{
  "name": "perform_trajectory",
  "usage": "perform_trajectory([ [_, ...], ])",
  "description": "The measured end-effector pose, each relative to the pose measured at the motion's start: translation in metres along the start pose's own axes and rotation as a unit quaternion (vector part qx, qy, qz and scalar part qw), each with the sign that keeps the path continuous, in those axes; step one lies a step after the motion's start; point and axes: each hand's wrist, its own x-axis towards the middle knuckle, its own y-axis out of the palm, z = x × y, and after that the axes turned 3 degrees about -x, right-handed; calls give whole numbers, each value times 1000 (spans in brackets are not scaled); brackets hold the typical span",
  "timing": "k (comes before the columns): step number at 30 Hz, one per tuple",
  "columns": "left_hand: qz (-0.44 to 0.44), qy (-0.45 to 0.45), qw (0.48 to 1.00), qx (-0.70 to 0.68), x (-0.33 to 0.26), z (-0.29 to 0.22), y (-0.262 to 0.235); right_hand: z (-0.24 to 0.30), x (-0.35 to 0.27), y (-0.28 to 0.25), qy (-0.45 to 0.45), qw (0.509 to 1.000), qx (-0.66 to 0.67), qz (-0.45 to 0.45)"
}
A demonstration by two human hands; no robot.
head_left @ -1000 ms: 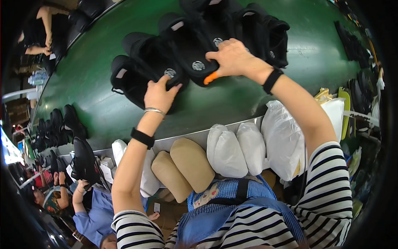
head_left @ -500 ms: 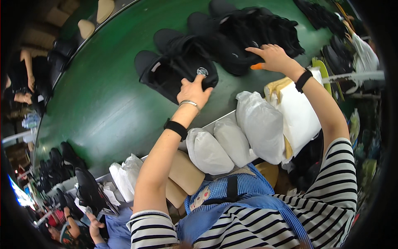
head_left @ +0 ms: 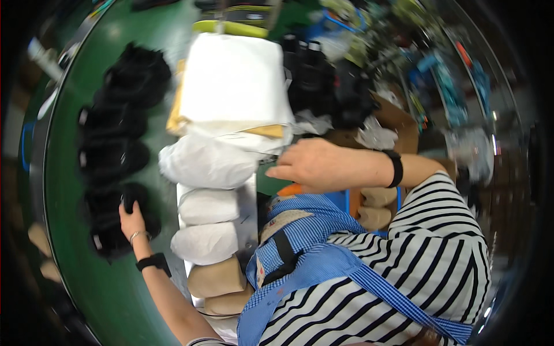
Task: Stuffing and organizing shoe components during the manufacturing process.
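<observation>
My left hand is on the nearest of several soft black fabric pieces, perhaps caps or shoe uppers; blur leaves their kind unclear. Its thumb and a finger close around a dark edge of that piece. In front of my body, beside the white-wrapped bundles, my right hand hangs in the air with nothing visible in it. Its fingers reach left, slightly apart, and one wears an orange finger cover. A white plastic-wrapped bundle lies between the hands.
A stack of white sheets stands beyond the wrapped bundles. Nearer me, beige rounded forms line the green table's edge. An open cardboard box and bagged goods are at the right, with beige forms below.
The view has swung right. My right hand has left the black row and come back toward my body. My left hand stays at the nearest black piece, its fingers now around an edge.
</observation>
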Motion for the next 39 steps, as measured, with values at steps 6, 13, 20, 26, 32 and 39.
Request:
perform_trajectory([
  [6,93,67,984,-137,44,9,12,2,-151,121,274,946,174,1],
  [13,107,50,978,-174,53,52,7,-18,-235,158,413,872,259,-42],
  [20,78,-75,982,-153,-37,-109,10,-69,-234,178,433,864,227,-118],
  [26,-66,-114,989,67,-9,-26,5,-118,-133,110,239,943,188,-138],
  [32,-61,-148,984,76,-21,-44,1,-92,64,36,-35,971,140,-188],
  [39,-33,-128,991,28,-25,-44,1,-3,309,6,-214,933,-42,-287],
])
